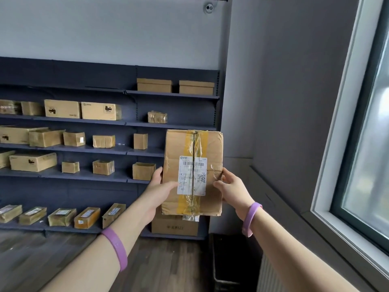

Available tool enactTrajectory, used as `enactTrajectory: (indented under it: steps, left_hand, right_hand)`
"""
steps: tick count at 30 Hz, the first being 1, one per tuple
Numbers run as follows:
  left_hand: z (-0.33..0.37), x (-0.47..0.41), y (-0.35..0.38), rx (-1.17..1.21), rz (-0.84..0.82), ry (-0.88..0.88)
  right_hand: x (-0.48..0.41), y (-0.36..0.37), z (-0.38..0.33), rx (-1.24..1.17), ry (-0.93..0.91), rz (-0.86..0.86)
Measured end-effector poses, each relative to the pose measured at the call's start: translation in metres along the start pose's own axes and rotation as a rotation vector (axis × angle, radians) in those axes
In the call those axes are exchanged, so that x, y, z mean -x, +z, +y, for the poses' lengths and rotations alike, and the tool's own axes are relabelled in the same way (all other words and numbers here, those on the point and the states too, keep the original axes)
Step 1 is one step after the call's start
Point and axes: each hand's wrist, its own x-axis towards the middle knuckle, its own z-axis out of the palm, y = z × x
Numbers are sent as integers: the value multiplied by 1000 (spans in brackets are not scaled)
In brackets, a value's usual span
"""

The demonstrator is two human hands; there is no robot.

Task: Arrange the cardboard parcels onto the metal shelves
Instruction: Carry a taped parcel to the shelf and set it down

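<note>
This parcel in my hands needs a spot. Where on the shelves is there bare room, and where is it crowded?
Bare: the top shelf left of the two lidded boxes, and the second shelf between the small taped parcel and the right upright. Crowded: the left bays below, and the bottom row of flat parcels.

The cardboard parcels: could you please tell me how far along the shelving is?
Done: many parcels sit on the metal shelves. In hand: the left hand and right hand hold a taped parcel upright before the right bay. Left: setting it down; the right bay shows bare shelf. Other waiting parcels: none visible.
</note>
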Motion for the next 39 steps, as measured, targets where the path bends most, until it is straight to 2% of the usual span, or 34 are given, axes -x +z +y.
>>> enactTrajectory:
  steps: [11, 20, 29, 39]
  left_hand:
    - [-5, -143, 15, -9, -17, 35]
    - [-41, -292, -9, 12, -47, 14]
    - [-42, -450, -43, 20, -59, 38]
    - [-60, -579, -29, -1, -43, 61]
  right_hand:
    - [-139, 6, 44, -71, 12, -7]
    - [-269, 54, 89, -37, 30, 31]
    - [-416, 100, 103, -26, 30, 82]
    - [-533, 110, 143, -17, 39, 123]
